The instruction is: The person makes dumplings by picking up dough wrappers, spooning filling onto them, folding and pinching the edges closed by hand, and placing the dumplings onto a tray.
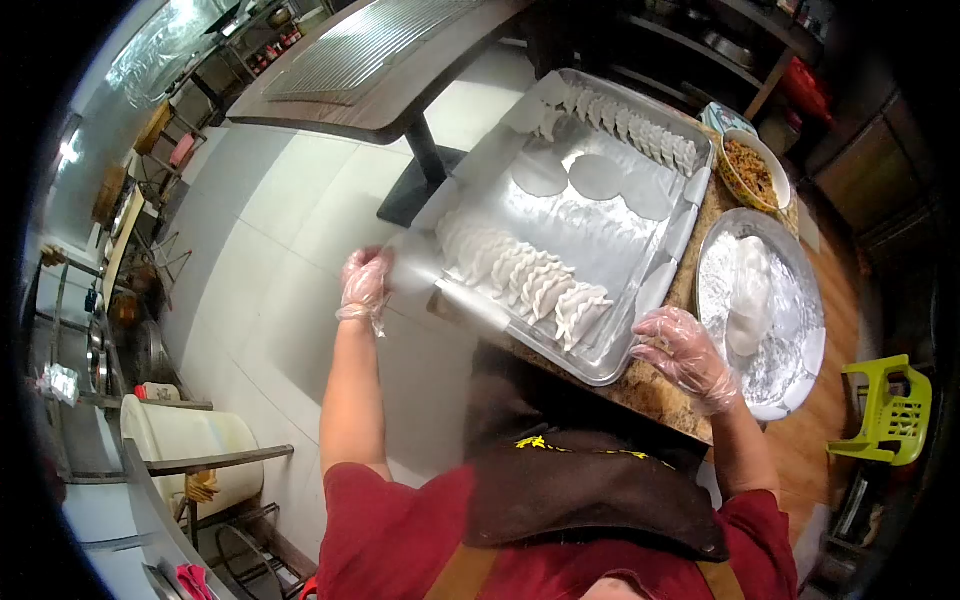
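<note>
My left hand, in a clear plastic glove, is out past the left side of the metal tray. Its fingers are closed on the edge of a pale, thin dumpling wrapper, smeared by motion. My right hand, gloved too, hovers by the tray's near right corner with fingers loosely apart and nothing visible in them. Folded dumplings line the near side of the tray, and another row of dumplings runs along the far side. Between them lie flat round wrappers.
Right of the tray, a floured oval pan holds a dough roll. Behind it is a bowl of chopped filling. A green plastic stool stands at right. A dark-edged table stands beyond the tray; a white bucket is at left.
</note>
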Available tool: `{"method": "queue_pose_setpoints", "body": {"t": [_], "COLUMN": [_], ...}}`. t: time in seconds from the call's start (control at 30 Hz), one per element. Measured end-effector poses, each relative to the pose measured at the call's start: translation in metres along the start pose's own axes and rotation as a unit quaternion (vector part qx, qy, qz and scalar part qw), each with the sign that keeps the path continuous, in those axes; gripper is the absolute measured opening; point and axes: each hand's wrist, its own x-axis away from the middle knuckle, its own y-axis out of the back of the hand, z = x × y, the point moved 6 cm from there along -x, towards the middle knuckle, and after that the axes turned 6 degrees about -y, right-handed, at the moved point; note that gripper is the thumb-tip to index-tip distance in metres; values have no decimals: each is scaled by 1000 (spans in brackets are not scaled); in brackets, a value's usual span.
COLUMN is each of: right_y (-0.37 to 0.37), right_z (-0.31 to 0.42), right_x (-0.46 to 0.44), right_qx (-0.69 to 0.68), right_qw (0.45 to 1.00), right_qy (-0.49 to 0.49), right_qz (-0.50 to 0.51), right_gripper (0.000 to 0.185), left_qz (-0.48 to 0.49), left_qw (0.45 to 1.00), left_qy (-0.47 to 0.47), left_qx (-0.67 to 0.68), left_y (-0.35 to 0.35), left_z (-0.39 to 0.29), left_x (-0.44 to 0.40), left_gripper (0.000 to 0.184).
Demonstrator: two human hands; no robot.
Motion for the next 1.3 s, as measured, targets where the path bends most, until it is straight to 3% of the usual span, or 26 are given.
{"method": "queue_pose_setpoints", "body": {"t": [0.03,0.1,0.2,0.27,0.37,0.43,0.47,0.53,0.57,0.63,0.83,0.9,0.97,1.0,1.1,1.17,1.2,1.23,1.27,1.3], "right_y": [-1,-2,-10,-11,-13,-16,-19,-28,-21,3,81,93,100,108,121,125,128,121,114,107], "right_z": [-3,-7,-25,-31,-46,-61,-82,-109,-125,-144,-232,-257,-323,-326,-365,-387,-388,-402,-415,-413], "right_x": [-3,-12,-36,-59,-101,-120,-126,-140,-142,-143,-179,-199,-232,-239,-263,-273,-274,-282,-290,-293], "right_qx": [-1,-21,-80,-160,-287,-429,-427,-698,-696,-728,-431,-424,-272,-258,-165,-64,-52,149,348,535], "right_qw": [1000,1000,994,971,934,867,868,691,693,664,846,833,888,890,906,915,917,929,897,811], "right_qy": [1,-9,-73,-175,-212,-251,-251,-184,-183,-164,-300,-330,-341,-343,-348,-342,-346,-316,-264,-231], "right_qz": [-3,3,-2,29,-4,-22,-28,45,41,47,-87,-129,-143,-154,-179,-202,-192,-118,-66,55], "right_gripper": [25,24,33,57,103,91,91,67,67,44,35,27,24,27,30,30,27,27,27,30], "left_qz": [0,56,152,227,324,422,437,436,431,421,363,344,309,303,285,301,302,302,282,285], "left_qw": [1000,984,963,946,919,862,854,863,873,884,921,927,939,935,937,939,923,880,820,851], "left_qy": [-3,-143,-206,-222,-222,-281,-281,-253,-219,-186,-107,-103,-93,-67,-73,-19,-232,-321,-409,-393], "left_qx": [-2,-85,-84,-64,-32,13,33,46,59,85,95,113,122,173,186,168,-59,-178,-286,-203], "left_y": [-1,-15,-58,-92,-141,-180,-201,-237,-256,-295,-412,-449,-478,-490,-521,-538,-551,-561,-570,-571], "left_z": [-4,-30,-98,-133,-181,-216,-219,-224,-224,-221,-195,-184,-170,-166,-160,-154,-160,-158,-156,-155], "left_x": [-5,-17,13,25,42,61,56,48,42,27,-38,-67,-93,-100,-124,-144,-167,-175,-182,-187], "left_gripper": [29,21,18,17,18,22,26,26,26,28,34,35,34,34,32,37,39,40,41,51]}}
